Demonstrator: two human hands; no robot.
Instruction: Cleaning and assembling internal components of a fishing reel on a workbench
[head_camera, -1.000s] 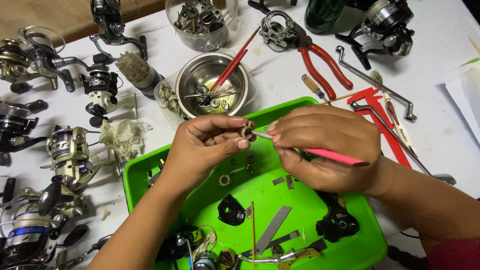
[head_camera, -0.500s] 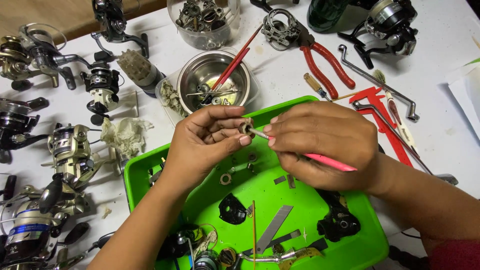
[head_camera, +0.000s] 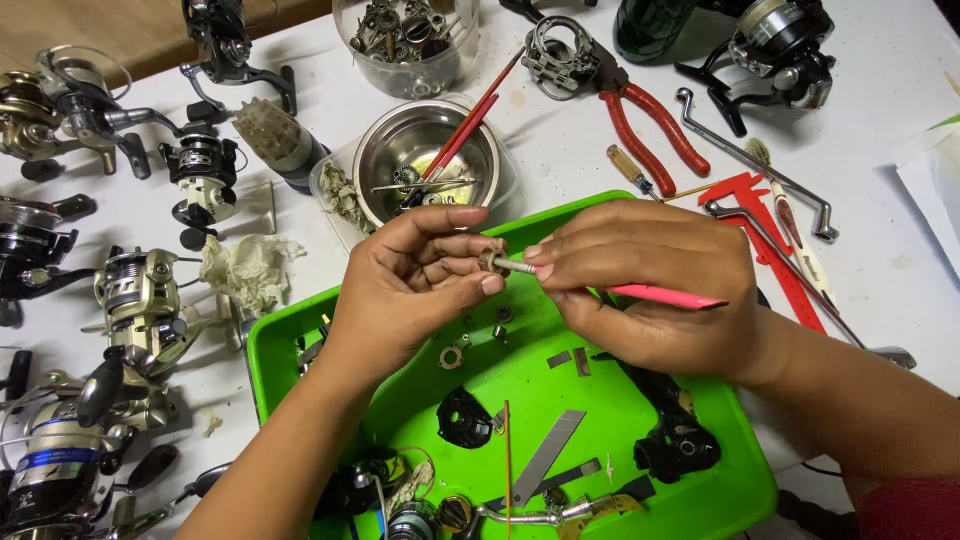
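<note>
Over a green tray (head_camera: 300, 345), the left hand (head_camera: 405, 290) pinches a small metal reel part (head_camera: 492, 260) while the right hand (head_camera: 640, 285), closed around a pink-handled brush (head_camera: 665, 296), works its tip against it; both hands have barely shifted in the past second, suggesting steady cleaning. The tray holds washers, black housings and metal strips. A steel bowl (head_camera: 380, 165) behind contains red brushes and small parts, and a clear jar (head_camera: 350, 40) more pieces.

Both hands meet fingertip to fingertip, left (head_camera: 415, 285) pinching, right (head_camera: 645, 285) curled closed.
</note>
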